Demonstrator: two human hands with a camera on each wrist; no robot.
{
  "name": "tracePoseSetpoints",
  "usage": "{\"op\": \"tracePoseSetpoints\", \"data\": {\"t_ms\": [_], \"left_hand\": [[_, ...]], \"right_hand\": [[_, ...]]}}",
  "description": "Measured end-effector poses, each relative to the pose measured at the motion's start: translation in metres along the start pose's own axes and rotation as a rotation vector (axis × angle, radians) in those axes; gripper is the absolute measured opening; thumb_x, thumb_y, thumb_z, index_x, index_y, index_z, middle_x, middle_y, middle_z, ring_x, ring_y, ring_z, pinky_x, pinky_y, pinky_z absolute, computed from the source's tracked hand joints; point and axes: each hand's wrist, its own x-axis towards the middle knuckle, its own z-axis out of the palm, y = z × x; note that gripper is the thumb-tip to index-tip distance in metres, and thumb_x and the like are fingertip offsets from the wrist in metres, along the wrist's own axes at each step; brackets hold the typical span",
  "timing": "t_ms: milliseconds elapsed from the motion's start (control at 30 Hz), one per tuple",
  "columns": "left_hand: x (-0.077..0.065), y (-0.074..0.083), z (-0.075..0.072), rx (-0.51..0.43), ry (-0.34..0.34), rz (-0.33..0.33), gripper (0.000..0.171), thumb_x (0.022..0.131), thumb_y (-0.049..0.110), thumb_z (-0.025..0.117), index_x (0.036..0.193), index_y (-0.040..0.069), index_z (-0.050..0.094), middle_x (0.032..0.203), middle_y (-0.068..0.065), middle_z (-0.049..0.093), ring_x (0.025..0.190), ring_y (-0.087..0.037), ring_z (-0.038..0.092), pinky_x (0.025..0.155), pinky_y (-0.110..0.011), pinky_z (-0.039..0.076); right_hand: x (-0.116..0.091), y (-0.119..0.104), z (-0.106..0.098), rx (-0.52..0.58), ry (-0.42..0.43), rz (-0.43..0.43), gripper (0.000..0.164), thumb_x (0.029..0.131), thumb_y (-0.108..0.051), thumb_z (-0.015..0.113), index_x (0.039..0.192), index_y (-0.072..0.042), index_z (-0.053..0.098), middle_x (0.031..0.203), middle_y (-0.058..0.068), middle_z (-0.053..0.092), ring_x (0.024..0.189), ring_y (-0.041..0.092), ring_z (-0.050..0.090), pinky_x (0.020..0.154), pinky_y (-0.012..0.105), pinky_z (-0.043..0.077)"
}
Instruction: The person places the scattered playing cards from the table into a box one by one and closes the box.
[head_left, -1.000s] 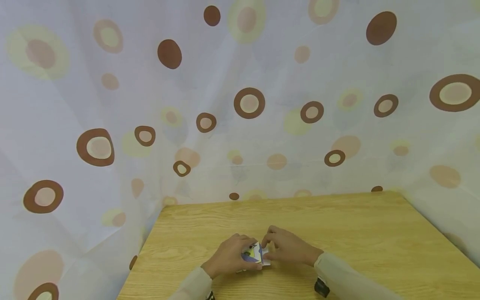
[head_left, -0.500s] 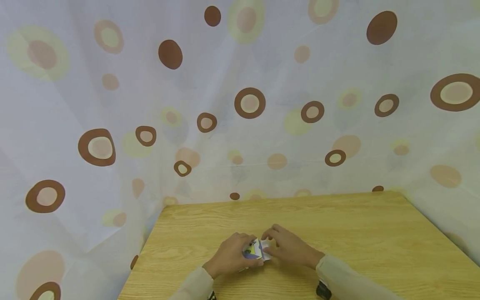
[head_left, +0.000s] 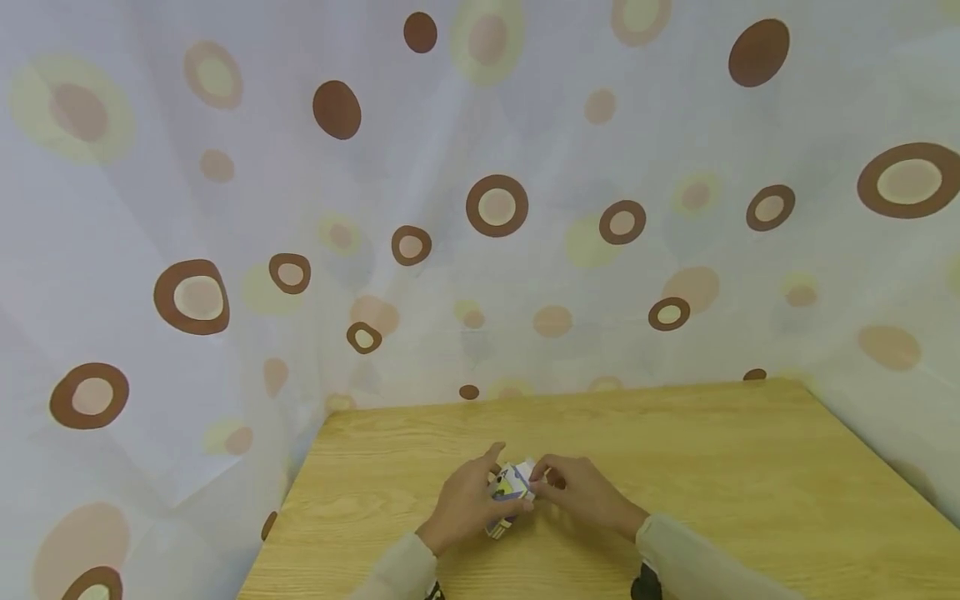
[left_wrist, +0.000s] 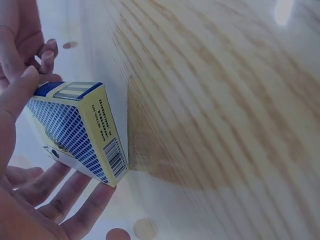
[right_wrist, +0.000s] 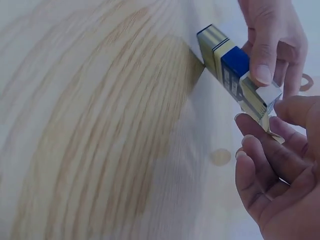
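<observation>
My left hand (head_left: 465, 507) grips a small playing-card box (left_wrist: 67, 127), thumb on one narrow edge and fingertips along the opposite one. Blue lattice covers the box's broad face, and a cream side carries a barcode. The box is tilted close over the table. At its right end, a white end flap (right_wrist: 274, 134) stands out from the opening. My right hand (head_left: 585, 492) pinches at this end with thumb and forefinger, its other fingers curled beneath, as the right wrist view shows. The inside of the box is hidden.
Both hands work over a wood-grain table (head_left: 712, 467). A white curtain (head_left: 555, 275) with brown and beige circles hangs behind the table and along both sides. A dark strap (head_left: 645, 582) shows at the right wrist under a light sleeve.
The box has tipped up and moved slightly away from the person, its right end raised. The left forefinger has lifted, and the right fingertips have come together at the flap end.
</observation>
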Motion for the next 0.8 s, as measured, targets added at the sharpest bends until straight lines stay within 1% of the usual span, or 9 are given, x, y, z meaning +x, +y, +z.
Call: {"op": "tracePoseSetpoints", "data": {"t_ms": [133, 233, 300, 400, 533, 567, 633, 733, 800], "left_hand": [[0.0, 0.0, 0.003, 0.005, 0.017, 0.005, 0.101, 0.075, 0.059, 0.086, 0.153, 0.006, 0.048, 0.118, -0.006, 0.071, 0.09, -0.013, 0.063, 0.067, -0.025, 0.05], [0.001, 0.0, 0.004, 0.02, 0.022, 0.01, 0.103, 0.071, 0.061, 0.085, 0.15, 0.004, 0.051, 0.117, -0.004, 0.071, 0.087, -0.011, 0.061, 0.068, -0.024, 0.05], [0.001, -0.001, 0.005, 0.026, 0.029, 0.008, 0.104, 0.069, 0.062, 0.084, 0.149, 0.004, 0.053, 0.116, -0.003, 0.071, 0.088, -0.012, 0.061, 0.069, -0.024, 0.05], [0.002, -0.002, 0.004, 0.027, 0.027, 0.0, 0.106, 0.065, 0.062, 0.085, 0.148, 0.005, 0.054, 0.115, -0.003, 0.071, 0.089, -0.012, 0.062, 0.07, -0.025, 0.051], [0.0, -0.002, 0.003, 0.017, 0.007, -0.004, 0.105, 0.064, 0.06, 0.087, 0.148, 0.005, 0.054, 0.116, -0.003, 0.072, 0.089, -0.012, 0.064, 0.07, -0.025, 0.052], [0.0, -0.002, 0.002, 0.0, 0.002, -0.003, 0.103, 0.066, 0.059, 0.086, 0.148, 0.004, 0.054, 0.115, -0.003, 0.072, 0.088, -0.011, 0.064, 0.07, -0.024, 0.052], [-0.001, -0.002, 0.001, -0.04, -0.005, -0.005, 0.096, 0.075, 0.06, 0.081, 0.148, 0.003, 0.053, 0.116, -0.005, 0.072, 0.086, -0.01, 0.065, 0.069, -0.023, 0.052], [-0.001, -0.003, -0.004, -0.161, -0.008, -0.006, 0.077, 0.094, 0.051, 0.071, 0.146, -0.002, 0.053, 0.115, -0.011, 0.071, 0.082, -0.009, 0.066, 0.067, -0.023, 0.054], [-0.001, -0.004, -0.007, -0.23, -0.011, -0.02, 0.063, 0.101, 0.043, 0.065, 0.142, -0.004, 0.055, 0.114, -0.013, 0.071, 0.083, -0.011, 0.066, 0.068, -0.026, 0.056]], "right_hand": [[-0.001, 0.0, 0.0, 0.12, -0.014, 0.071, 0.02, 0.103, -0.034, 0.065, 0.113, -0.016, 0.067, 0.092, -0.002, 0.075, 0.084, 0.024, 0.071, 0.075, 0.033, 0.053], [0.0, -0.002, 0.0, 0.21, -0.023, 0.129, 0.025, 0.102, -0.036, 0.067, 0.116, -0.015, 0.066, 0.092, 0.0, 0.074, 0.088, 0.029, 0.07, 0.075, 0.036, 0.053], [0.001, -0.003, 0.001, 0.259, -0.023, 0.146, 0.028, 0.099, -0.034, 0.07, 0.117, -0.013, 0.066, 0.092, 0.001, 0.074, 0.088, 0.029, 0.07, 0.075, 0.036, 0.053], [0.003, -0.005, 0.003, 0.286, -0.017, 0.146, 0.032, 0.094, -0.03, 0.078, 0.115, -0.009, 0.064, 0.09, 0.003, 0.073, 0.082, 0.023, 0.069, 0.073, 0.033, 0.052], [0.003, -0.005, 0.008, 0.258, 0.008, 0.131, 0.035, 0.09, -0.027, 0.083, 0.112, -0.008, 0.064, 0.08, 0.002, 0.069, 0.069, 0.012, 0.059, 0.065, 0.027, 0.048], [0.003, -0.004, 0.009, 0.245, 0.017, 0.125, 0.034, 0.09, -0.027, 0.083, 0.112, -0.009, 0.063, 0.081, 0.001, 0.069, 0.07, 0.012, 0.059, 0.064, 0.026, 0.048], [0.003, -0.002, 0.01, 0.223, 0.03, 0.121, 0.034, 0.09, -0.027, 0.082, 0.112, -0.01, 0.063, 0.081, 0.0, 0.068, 0.069, 0.01, 0.058, 0.063, 0.025, 0.047], [0.003, 0.0, 0.009, 0.214, 0.043, 0.116, 0.033, 0.091, -0.026, 0.082, 0.113, -0.01, 0.062, 0.085, 0.0, 0.067, 0.072, 0.011, 0.059, 0.064, 0.026, 0.049], [0.005, 0.0, 0.007, 0.22, 0.047, 0.116, 0.033, 0.091, -0.025, 0.081, 0.114, -0.01, 0.062, 0.085, 0.0, 0.067, 0.072, 0.012, 0.059, 0.064, 0.026, 0.049]]}}
